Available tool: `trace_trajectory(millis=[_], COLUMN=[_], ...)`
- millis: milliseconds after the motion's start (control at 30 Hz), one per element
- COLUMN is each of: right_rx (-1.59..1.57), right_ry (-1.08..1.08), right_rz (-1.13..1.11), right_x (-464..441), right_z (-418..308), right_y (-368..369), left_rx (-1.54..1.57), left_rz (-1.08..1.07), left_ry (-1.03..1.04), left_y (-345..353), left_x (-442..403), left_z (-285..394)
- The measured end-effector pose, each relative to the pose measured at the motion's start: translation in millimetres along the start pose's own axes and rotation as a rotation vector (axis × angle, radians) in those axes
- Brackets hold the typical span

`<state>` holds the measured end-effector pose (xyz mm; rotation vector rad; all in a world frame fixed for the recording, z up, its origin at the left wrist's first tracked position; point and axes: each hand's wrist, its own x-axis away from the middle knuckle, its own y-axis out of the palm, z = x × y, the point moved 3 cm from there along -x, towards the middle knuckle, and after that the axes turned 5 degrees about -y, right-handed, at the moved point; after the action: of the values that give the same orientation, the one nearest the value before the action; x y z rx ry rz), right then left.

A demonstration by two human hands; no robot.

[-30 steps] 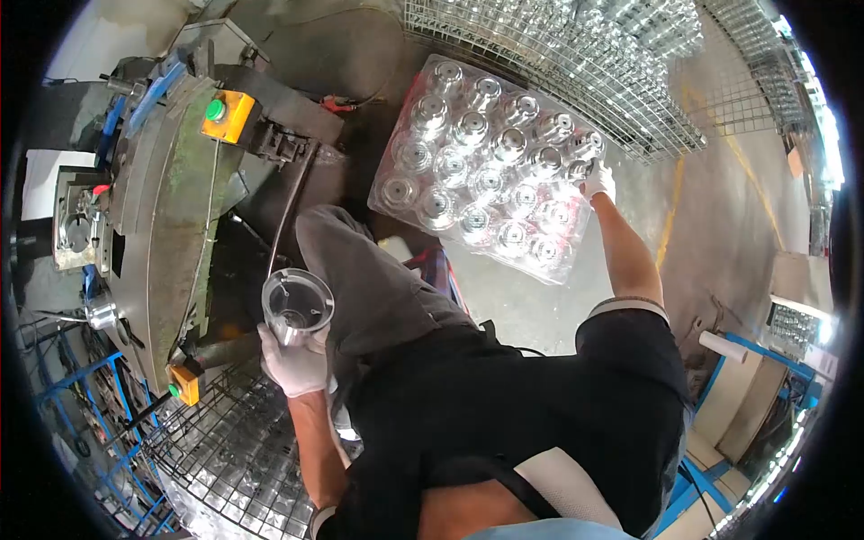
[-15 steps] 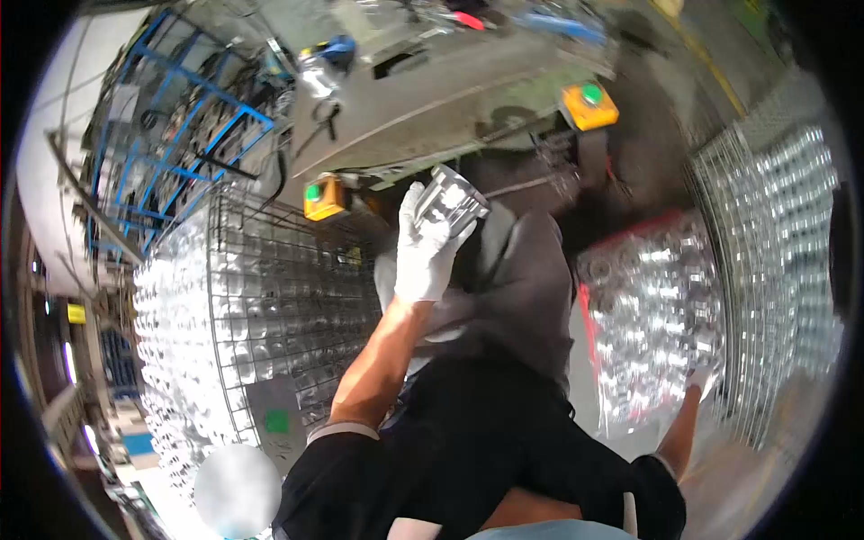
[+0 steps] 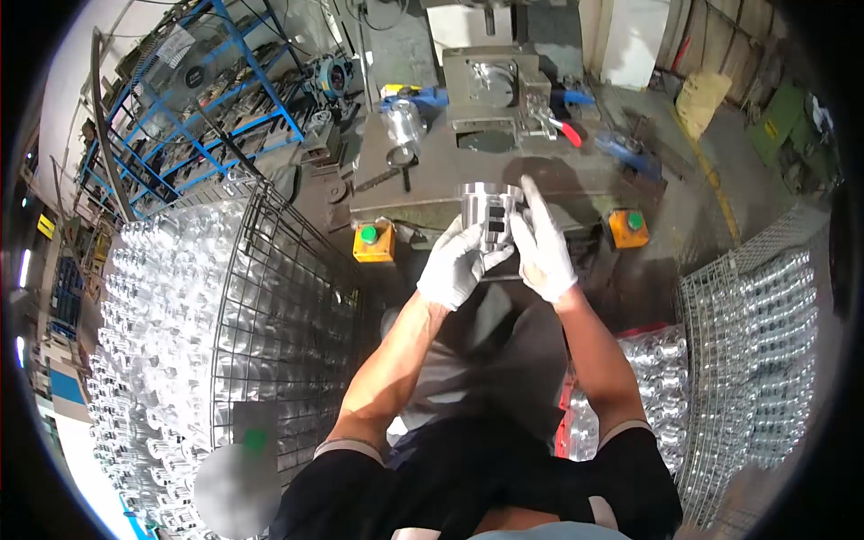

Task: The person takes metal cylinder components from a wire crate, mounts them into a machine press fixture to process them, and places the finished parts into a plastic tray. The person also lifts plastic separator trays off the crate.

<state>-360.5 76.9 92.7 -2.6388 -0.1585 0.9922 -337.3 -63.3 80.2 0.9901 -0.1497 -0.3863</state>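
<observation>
A shiny machined metal cylinder (image 3: 477, 205) with a wider rim on top and dark rectangular openings in its side is in front of me, above my lap. My left hand (image 3: 454, 263), in a white glove, is closed around its lower left side. On the other side is my right hand (image 3: 544, 243), gloved too, with its fingers stretched upward along the cylinder's right side. Its palm faces the part, and I cannot tell how firmly it touches.
Beyond my hands is a metal workbench (image 3: 432, 180) with a fixture (image 3: 493, 85), a red-handled clamp (image 3: 567, 133) and another metal cylinder (image 3: 404, 121). Green-button yellow boxes (image 3: 373, 243) flank its front. Wire cages (image 3: 261, 297) of metal parts stand left and right, with a red-edged container (image 3: 564, 418) at lower right.
My right hand has come up from the red-edged container to the cylinder's right side. The cylinder has gone from tilted to nearly upright in my left hand. My view has lifted toward the bench.
</observation>
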Motion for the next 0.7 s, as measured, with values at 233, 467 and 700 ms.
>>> trace_trajectory(millis=[233,467,700], right_rx=[-0.102,-0.227,0.072], right_ry=[0.288,0.341,0.376], right_rz=[0.049,0.192,0.127], right_x=[-8,27,13], right_z=[-5,21,33], right_y=[-14,-45,-56], left_rx=[-0.077,-0.081,-0.203], left_rz=[0.212,0.529,0.632], left_ry=[0.079,0.119,0.196], left_y=[-31,-24,-37], left_x=[-143,-234,-250], left_z=[45,59,56])
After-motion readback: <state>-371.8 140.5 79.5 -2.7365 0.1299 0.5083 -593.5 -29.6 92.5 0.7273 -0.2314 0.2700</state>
